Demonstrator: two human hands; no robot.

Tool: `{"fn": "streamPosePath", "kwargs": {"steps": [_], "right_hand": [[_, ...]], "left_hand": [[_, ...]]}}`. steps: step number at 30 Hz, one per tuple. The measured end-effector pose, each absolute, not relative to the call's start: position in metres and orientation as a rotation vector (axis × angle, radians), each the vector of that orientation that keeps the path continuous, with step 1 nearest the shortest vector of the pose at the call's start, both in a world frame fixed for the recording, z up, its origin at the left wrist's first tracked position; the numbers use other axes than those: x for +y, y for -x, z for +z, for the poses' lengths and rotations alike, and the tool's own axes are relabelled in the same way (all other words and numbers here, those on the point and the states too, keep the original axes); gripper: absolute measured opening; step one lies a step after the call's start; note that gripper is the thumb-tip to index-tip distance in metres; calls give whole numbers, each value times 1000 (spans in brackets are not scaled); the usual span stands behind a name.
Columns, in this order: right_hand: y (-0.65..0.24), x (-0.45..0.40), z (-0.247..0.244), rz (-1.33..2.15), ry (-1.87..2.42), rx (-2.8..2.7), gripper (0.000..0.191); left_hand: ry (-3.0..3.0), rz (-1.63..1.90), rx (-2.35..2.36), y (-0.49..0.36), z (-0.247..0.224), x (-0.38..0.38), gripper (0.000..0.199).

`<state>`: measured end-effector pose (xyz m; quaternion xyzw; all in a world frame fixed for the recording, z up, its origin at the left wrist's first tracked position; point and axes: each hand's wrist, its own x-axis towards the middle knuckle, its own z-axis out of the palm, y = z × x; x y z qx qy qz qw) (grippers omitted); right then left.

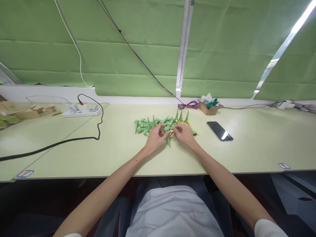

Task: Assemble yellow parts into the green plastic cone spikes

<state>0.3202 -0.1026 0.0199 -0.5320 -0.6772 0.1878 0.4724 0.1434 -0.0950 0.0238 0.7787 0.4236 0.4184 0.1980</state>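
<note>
My left hand [156,136] is closed in a pinch around a green plastic spike [169,142], whose pointed end sticks out below the fingers. Close beside it, my right hand [184,133] has thumb and forefinger pressed together. Whatever sits between those fingertips is too small to make out; a bit of yellow shows at the spike's top between the two hands. Behind the hands lies a pile of green plastic spikes [143,125] with wide caps, and several stand upright. Small yellow plastic pieces [184,122] are heaped at the pile's right, partly hidden by my right hand.
A black phone [219,131] lies to the right. Behind it stands a small cardboard box [209,110] with clear plastic and green stuff, near a coiled wire bundle [189,105]. On the left are a power strip [82,112], a black cable [74,140] and small cartons [28,113].
</note>
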Motion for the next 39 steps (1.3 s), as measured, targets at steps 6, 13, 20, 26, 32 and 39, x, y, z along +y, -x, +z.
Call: {"fn": "streamPosePath", "kwargs": {"steps": [6, 13, 20, 26, 32, 39], "right_hand": [[-321, -103, 20, 524, 1277, -1671, 29], [-320, -105, 21, 568, 1246, -1650, 26], [-319, -107, 22, 617, 1212, -1666, 18], [-319, -106, 20, 616, 1206, -1691, 17], [-319, -105, 20, 622, 1209, -1700, 19], [-319, -105, 22, 519, 1287, -1758, 29]], "left_hand": [[-2199, 1137, 1184, -142, 20, -92, 32], [-2212, 1128, 1205, -142, 17, -89, 39], [-2194, 1129, 1264, -143, 18, -89, 36], [-2188, 1152, 1262, -143, 17, -88, 36], [-2190, 1154, 1244, -143, 18, -89, 35], [-2206, 1149, 1217, -142, 18, -89, 36]]}}
